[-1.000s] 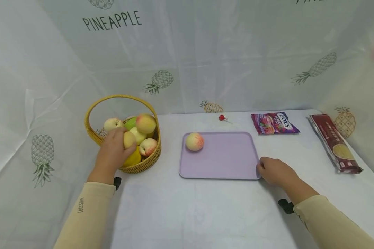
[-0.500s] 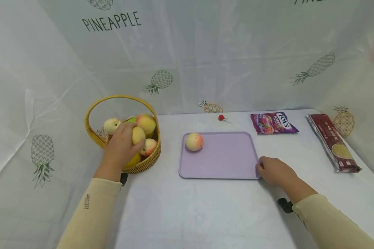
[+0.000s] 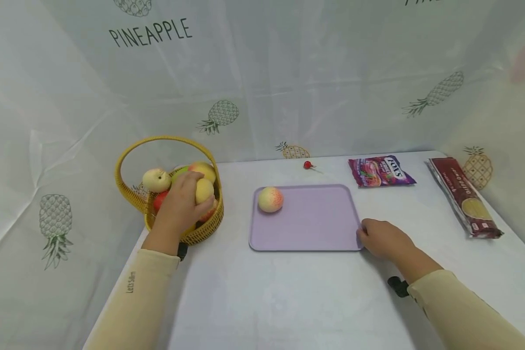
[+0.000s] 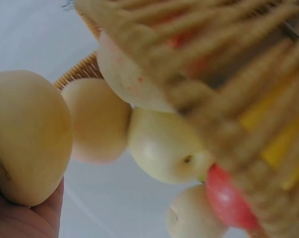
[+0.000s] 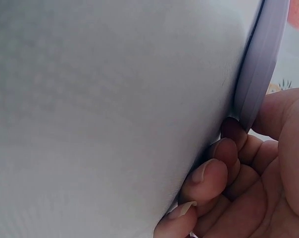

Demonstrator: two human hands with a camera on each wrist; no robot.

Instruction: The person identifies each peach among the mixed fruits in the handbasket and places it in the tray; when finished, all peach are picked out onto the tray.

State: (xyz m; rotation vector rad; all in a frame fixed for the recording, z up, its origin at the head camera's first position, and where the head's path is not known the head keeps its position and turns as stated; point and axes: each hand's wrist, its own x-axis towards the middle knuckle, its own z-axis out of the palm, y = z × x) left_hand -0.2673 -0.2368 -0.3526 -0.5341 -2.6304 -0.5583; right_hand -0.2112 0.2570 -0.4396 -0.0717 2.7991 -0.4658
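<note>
My left hand (image 3: 178,206) grips a pale yellow peach (image 3: 204,191) over the wicker basket (image 3: 203,234). In the left wrist view, that peach (image 4: 30,124) fills the left edge, with part of the palm beneath it. Other fruit sits in the basket, including a whitish peach (image 3: 156,180) at its left and a yellow-orange peach (image 3: 203,170) at the back. My right hand (image 3: 384,240) pinches the right edge of the lilac tray (image 3: 308,218), thumb above and curled fingers (image 5: 206,181) at its underside. A blushed peach (image 3: 270,200) lies at the tray's back left.
Behind the tray lies a small red fruit (image 3: 307,165) with a stem. A purple candy bag (image 3: 380,171) and a long maroon biscuit pack (image 3: 465,197) lie at the right. A pineapple-print sheet (image 3: 262,87) hangs behind the white table (image 3: 262,291).
My left hand has moved rightward across the basket with the pale yellow peach, uncovering a red fruit at the left. The right hand stays at the tray edge.
</note>
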